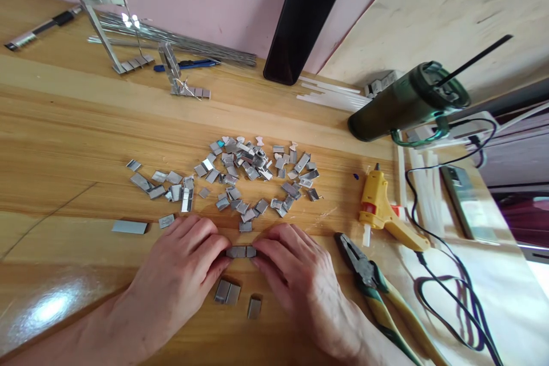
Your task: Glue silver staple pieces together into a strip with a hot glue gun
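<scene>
Between my two hands, just above the wooden table [64, 131], sits a short row of small grey metal pieces [241, 252]. My left hand [184, 263] pinches its left end between thumb and fingers. The right end is pinched the same way by my right hand [295, 274]. Nearer to me lie a joined pair of metal pieces [227, 292] and a single metal piece [254, 307]. Beyond my hands spreads a loose heap of small bent metal pieces [246, 160]. A longer flat strip [129, 227] rests left of my left hand.
On the right are pliers [364, 269], a yellow glue gun [377, 206] with its cable, and a dark tumbler [403, 103]. A phone [304, 17] leans on the wall. Metal frames [103, 34], thin rods [184, 40] and a pen [43, 28] lie at the back left.
</scene>
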The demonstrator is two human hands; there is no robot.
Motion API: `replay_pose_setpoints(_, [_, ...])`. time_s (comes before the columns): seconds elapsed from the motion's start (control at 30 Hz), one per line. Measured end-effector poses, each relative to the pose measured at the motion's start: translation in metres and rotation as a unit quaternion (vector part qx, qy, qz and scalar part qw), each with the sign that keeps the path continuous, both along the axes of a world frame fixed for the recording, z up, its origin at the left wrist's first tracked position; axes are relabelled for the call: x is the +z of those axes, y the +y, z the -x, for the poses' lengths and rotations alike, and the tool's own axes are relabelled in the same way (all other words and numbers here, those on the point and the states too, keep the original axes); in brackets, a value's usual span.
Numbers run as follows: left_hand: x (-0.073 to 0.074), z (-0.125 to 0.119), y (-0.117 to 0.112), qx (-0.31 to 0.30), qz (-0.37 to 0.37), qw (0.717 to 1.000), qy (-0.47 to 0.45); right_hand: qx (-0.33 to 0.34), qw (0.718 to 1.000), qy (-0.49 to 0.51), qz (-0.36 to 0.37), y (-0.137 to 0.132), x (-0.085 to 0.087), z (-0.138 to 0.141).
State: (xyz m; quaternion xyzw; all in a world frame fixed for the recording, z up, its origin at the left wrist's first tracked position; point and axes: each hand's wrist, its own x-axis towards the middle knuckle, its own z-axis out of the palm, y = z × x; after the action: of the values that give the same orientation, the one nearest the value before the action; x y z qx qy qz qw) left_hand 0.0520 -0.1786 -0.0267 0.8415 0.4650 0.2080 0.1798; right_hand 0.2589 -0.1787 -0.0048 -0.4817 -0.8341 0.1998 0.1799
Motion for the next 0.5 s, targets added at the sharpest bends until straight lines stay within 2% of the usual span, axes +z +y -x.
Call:
replay_pose_setpoints(0.2, [0.0036, -0.0003, 0.0043, -0.019, -0.015, 1.0, 0.006, -0.001, 1.0, -0.004, 0.001, 0.001, 0.0009, 0.0])
replay_pose_setpoints(0.5, [0.0037, 0.0002, 0.0044, -0.016, -0.014, 1.0, 0.004, 0.001, 1.0, 0.0, 0.007, 0.0007, 0.0001, 0.0002])
